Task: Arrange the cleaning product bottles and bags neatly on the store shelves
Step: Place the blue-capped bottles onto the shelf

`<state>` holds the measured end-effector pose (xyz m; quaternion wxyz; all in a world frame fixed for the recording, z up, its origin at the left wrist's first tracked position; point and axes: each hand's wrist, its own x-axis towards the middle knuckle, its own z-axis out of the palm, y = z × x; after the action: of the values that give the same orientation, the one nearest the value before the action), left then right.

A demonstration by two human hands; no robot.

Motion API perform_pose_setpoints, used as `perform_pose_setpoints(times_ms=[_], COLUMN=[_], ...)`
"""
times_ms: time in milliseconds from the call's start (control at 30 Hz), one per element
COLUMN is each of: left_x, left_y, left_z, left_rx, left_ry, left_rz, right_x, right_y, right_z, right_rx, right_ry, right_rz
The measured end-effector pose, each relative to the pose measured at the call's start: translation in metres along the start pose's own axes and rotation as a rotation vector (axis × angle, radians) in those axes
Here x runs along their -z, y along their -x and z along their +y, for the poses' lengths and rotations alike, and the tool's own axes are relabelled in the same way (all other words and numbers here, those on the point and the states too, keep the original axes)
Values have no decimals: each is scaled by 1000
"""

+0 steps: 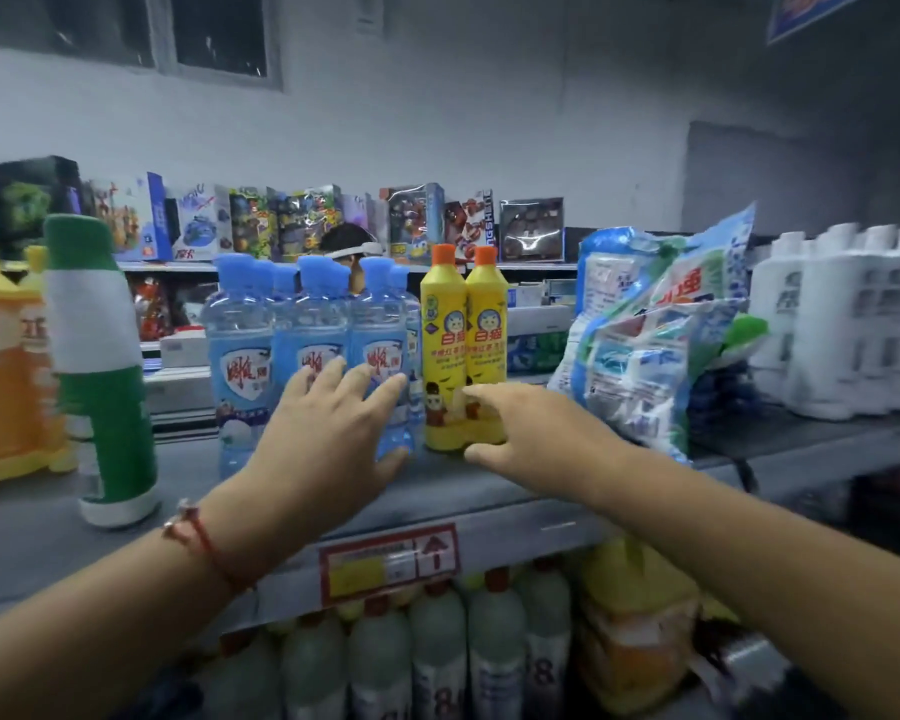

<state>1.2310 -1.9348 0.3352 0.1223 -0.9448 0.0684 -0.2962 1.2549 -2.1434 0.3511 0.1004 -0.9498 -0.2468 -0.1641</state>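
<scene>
Several clear blue bottles (240,350) with blue caps stand in a group on the grey shelf (489,491). Right of them stand two yellow bottles (463,324) with orange caps. My left hand (328,433) lies with straight, spread fingers against the front of the rightmost blue bottles. My right hand (531,433) reaches to the base of the yellow bottles, forefinger and thumb at their lower front; whether it grips them is unclear. Blue-and-white detergent bags (655,330) lean in a heap to the right.
A green-and-white bottle (100,366) stands at the left, with orange-yellow bottles (1,371) beyond it. White bottles (853,319) fill the far right. The lower shelf holds pale bottles (437,652) and a yellow bag (635,626). Toy boxes (307,220) and a person's head (349,246) show behind.
</scene>
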Motion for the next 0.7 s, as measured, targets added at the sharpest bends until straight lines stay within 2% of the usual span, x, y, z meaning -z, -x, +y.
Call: perform_pose_setpoints(times_ms=[133,200,333,700], left_x=[21,32,47,99], left_y=[7,3,-15,-74], left_z=[39,67,138,390], left_rx=[-30,-70,-155,-375], left_ry=[142,192,221,331], left_rz=[-186,-226,-228,-185], right_x=[25,32,50,133], right_y=[46,68,116,290], right_z=[42,65,120,320], right_rx=[-37,-69,-160,-498], right_ry=[68,78,121,100], right_rz=[-31,-39,-38,-116])
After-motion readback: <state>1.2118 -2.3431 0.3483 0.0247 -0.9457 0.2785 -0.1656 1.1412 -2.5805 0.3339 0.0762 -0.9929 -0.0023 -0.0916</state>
